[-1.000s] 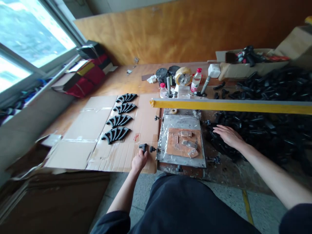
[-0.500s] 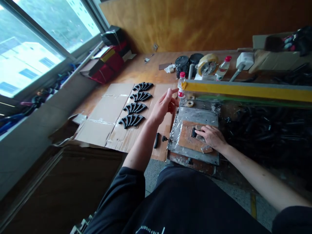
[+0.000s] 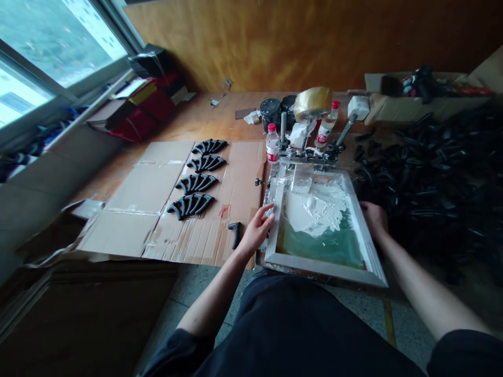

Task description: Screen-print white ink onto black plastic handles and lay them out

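Observation:
A screen printing frame (image 3: 326, 267) lies lowered in front of me, with white ink (image 3: 310, 212) spread over its green mesh. A clear squeegee-like block (image 3: 302, 179) rests near the back of the mesh. My left hand (image 3: 257, 228) is at the frame's left rail, fingers apart, holding nothing; whether it touches the rail is unclear. At the opposite rail, my right hand (image 3: 374, 217) grips the frame's side, its fingertips hidden. One curved black plastic part (image 3: 234, 234) lies on the cardboard (image 3: 129, 193) beside my left hand. Fanned groups of similar parts (image 3: 196, 183) lie farther left.
A heap of black parts (image 3: 424, 173) fills the right side. Behind the frame stand bottles with red caps (image 3: 272, 144), dark cans (image 3: 270, 112) and a tape roll (image 3: 313, 103). Red and black boxes (image 3: 145, 107) sit by the window.
The raised screen frame has come down over the base plate and the black part there. My right hand has left that part for the frame's right side; my left hand has come lower and nearer.

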### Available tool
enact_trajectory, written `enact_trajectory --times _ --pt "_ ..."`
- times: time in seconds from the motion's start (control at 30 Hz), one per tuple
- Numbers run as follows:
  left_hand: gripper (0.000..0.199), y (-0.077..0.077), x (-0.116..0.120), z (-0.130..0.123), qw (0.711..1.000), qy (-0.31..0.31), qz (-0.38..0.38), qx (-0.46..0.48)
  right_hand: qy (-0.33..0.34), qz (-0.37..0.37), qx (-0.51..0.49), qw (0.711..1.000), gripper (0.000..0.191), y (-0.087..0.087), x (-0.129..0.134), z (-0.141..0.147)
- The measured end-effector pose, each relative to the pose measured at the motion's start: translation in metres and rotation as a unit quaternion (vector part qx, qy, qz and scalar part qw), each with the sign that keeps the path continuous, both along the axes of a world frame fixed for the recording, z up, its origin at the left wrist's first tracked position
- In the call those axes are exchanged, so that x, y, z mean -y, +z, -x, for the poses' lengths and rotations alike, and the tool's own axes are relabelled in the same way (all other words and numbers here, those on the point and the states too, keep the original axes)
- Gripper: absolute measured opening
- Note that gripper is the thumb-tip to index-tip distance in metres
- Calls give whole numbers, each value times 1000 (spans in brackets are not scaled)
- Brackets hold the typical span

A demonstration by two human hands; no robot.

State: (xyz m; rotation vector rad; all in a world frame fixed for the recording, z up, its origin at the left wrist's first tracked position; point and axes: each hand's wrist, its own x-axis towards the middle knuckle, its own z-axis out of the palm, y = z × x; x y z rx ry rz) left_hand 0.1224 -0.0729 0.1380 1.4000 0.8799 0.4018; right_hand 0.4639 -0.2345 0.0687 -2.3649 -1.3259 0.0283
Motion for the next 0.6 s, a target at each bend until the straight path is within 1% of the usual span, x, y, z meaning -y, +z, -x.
enact_trajectory --times 0.03,0.07,0.1,0.13,0.17,0.2,0.23,0.27,0.33,0.4,0.43,0.47,0.53,0.6 --pt "58 -13 2 1 1000 0 -2 -23 -32 -24 12 999 32 9 -4 -6" --pt "60 -25 4 0 999 1 -9 -48 -44 -56 29 997 33 20 -13 -7" --pt "61 -36 4 -1 997 4 -20 -73 -35 -89 49 994 35 31 -27 -1" --pt "61 -44 4 -4 995 7 -33 -97 -8 -117 70 991 41 43 -44 8" --pt "60 -50 3 -6 992 10 -44 -117 44 -132 90 986 53 55 -63 21" --pt "60 -55 2 -7 990 12 -53 -132 87 -125 103 983 59 65 -82 36" --pt "59 -59 1 -9 988 12 -59 -142 127 -102 106 981 58 73 -100 51" --pt "58 -62 0 -10 987 11 -64 -148 166 -60 98 980 50 79 -114 64" --pt "57 -66 -1 -10 985 4 -72 -155 207 29 70 975 29 81 -129 86" --pt "57 -70 -2 -8 984 -8 -79 -157 227 83 54 969 13 74 -125 98" --pt "56 -71 -2 -7 984 -13 -81 -157 241 90 58 964 10 69 -117 102" --pt "56 -73 -2 -6 984 -16 -82 -155 268 89 65 957 12 64 -106 103" --pt "55 -75 -2 -5 985 -17 -83 -148 347 77 77 932 20 58 -80 103" --pt "55 -77 -2 -5 986 -14 -83 -145 420 65 73 902 29 57 -56 97"
